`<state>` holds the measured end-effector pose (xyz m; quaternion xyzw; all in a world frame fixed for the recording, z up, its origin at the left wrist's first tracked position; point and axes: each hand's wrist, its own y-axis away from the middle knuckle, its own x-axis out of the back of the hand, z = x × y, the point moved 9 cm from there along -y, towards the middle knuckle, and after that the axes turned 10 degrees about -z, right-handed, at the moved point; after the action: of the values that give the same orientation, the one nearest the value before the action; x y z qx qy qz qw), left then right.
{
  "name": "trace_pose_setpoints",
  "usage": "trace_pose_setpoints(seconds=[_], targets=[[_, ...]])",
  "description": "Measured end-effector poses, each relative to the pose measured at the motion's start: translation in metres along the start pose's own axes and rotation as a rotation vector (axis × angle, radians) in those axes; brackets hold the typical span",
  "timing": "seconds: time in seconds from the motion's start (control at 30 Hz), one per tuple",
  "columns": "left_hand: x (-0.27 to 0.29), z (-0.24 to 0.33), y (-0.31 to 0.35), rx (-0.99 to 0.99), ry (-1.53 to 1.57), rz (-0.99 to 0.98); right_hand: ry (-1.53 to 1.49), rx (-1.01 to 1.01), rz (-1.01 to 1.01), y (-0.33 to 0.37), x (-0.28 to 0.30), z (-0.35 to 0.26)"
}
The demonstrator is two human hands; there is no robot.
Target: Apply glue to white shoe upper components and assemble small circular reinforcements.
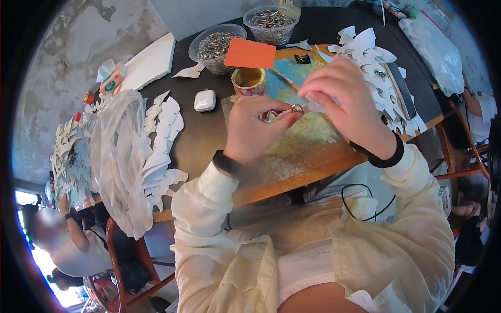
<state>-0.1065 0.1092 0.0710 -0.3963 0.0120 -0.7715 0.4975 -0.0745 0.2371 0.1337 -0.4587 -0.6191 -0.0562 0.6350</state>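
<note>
Over the near part of the wooden board [297, 156], my left hand [255, 125] is closed, pinching a small shiny metal ring [297, 108] between thumb and forefinger. More metal shows in its curled fingers. To its right, my right hand [347, 99] is raised, its fingers curled and the thumb close to the forefinger. Whatever it may hold is too small to name. Just beyond my left hand stands a round yellow-and-red container [249, 82], and an orange card [250, 53] is behind it.
Two clear tubs of metal rings [215, 47] [271, 23] stand at the back. White cut-out sheets [162, 141] and a plastic bag [120, 156] lie left; more cut-outs [373, 68] and a phone [401, 91] lie right. A white case [205, 100] is nearby. Another person [78, 245] sits left.
</note>
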Motion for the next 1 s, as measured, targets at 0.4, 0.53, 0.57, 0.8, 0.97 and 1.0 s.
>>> trace_pose_setpoints(seconds=[0.4,0.53,0.57,0.8,0.97,1.0], targets=[[-0.013,-0.02,-0.001,0.096,0.34,-0.14,0.141,0.038,0.062,0.01,-0.01,-0.013],[-0.018,-0.024,0.0,0.167,0.463,-0.171,0.197,0.037,0.053,0.011,-0.013,-0.012],[-0.016,-0.022,0.001,0.167,0.458,-0.171,0.208,0.036,0.066,0.012,-0.014,-0.011],[-0.033,-0.054,0.01,0.418,0.704,-0.213,0.178,0.045,0.055,0.013,-0.022,-0.005],[-0.036,-0.046,0.012,0.525,0.821,-0.32,0.274,0.142,0.051,0.009,-0.023,-0.018],[-0.035,-0.042,0.01,0.501,0.785,-0.352,0.267,0.147,0.042,0.008,-0.026,-0.019]])
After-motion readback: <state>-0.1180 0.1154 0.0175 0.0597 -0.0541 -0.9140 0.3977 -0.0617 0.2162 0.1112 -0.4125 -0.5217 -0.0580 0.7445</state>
